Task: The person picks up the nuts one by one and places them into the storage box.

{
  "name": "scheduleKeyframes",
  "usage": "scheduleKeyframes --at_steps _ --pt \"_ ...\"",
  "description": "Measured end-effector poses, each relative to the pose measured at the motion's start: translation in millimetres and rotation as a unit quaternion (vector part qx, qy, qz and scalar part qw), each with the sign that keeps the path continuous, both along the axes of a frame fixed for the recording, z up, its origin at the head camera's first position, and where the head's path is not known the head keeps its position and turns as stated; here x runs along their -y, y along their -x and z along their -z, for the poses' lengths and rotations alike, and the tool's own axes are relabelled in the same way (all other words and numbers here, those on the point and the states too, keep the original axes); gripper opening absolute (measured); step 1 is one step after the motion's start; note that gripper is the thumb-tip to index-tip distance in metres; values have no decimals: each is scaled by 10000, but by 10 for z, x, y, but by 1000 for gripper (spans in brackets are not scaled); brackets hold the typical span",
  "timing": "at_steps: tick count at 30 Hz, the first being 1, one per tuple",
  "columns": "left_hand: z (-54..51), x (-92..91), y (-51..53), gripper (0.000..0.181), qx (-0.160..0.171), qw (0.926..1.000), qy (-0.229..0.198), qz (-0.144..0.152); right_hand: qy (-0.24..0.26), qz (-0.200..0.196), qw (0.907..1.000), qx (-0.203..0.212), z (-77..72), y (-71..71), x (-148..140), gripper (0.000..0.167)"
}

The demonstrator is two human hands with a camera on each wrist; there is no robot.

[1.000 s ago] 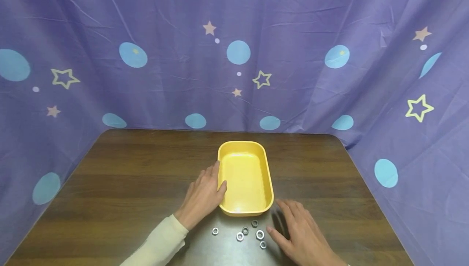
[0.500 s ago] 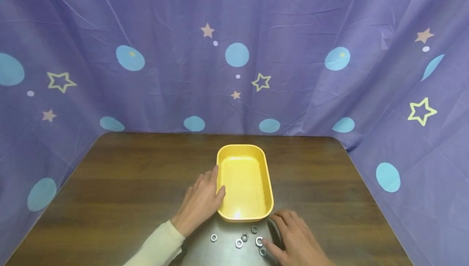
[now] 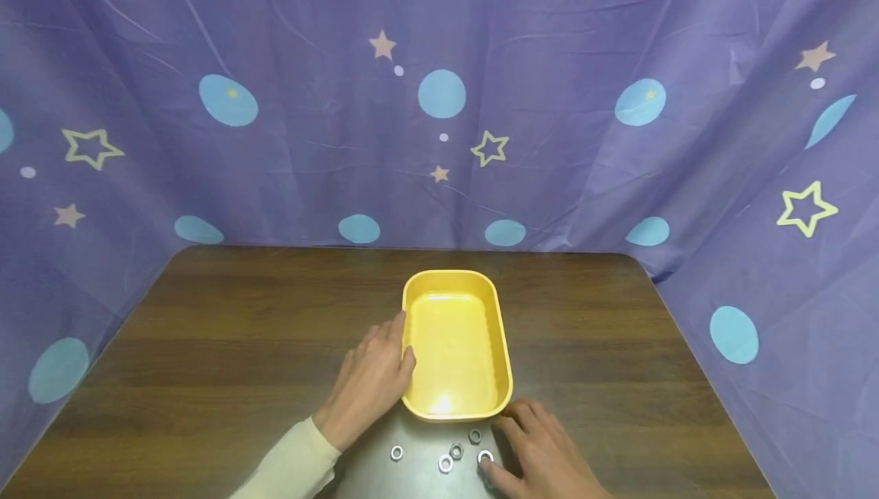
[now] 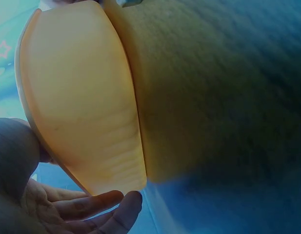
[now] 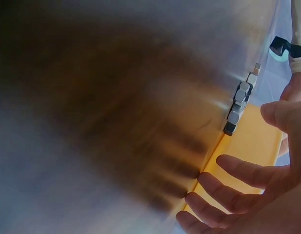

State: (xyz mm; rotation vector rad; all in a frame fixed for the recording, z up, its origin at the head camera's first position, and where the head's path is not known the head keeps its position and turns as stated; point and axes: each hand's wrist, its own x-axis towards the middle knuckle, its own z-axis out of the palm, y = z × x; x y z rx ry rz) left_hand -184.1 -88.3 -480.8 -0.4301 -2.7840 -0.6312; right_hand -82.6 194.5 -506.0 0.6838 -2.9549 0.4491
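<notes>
A yellow rectangular tray (image 3: 453,346) stands on the table. My left hand (image 3: 367,384) holds its left wall, thumb over the rim and fingers outside; the left wrist view shows those fingers (image 4: 99,204) against the tray's side. Several metal hex nuts lie before the tray, among them a lone nut (image 3: 392,453) on the left and one (image 3: 475,430) close to the tray's front. Over the rightmost nut (image 3: 484,452) hovers the thumb of my right hand (image 3: 545,449), partly covering it. In the right wrist view, the right-hand fingers (image 5: 233,197) are spread and slightly bent, pinching nothing.
The brown wooden table (image 3: 275,308) reaches back to a purple curtain (image 3: 309,140) with stars and blue dots, which also hangs along both sides. A dark clip-like piece (image 5: 287,48) shows by the left sleeve in the right wrist view.
My right hand has moved left and closer to the nuts, its thumb now covering part of the rightmost ones. My left hand keeps its hold on the tray. The head view has shifted slightly.
</notes>
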Motion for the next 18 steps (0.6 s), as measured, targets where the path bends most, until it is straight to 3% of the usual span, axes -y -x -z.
scheduleKeyframes --at_steps 6,14,18 --pt "-2 0 3 58 -49 10000 63 1 -53 -241 9991 -346 6 22 46 52" --pt "-7 12 1 57 -136 9999 93 6 -122 -314 9992 209 -38 51 103 39" --pt "-8 11 -2 57 -147 9999 91 9 -61 -558 9984 -50 -16 48 95 32"
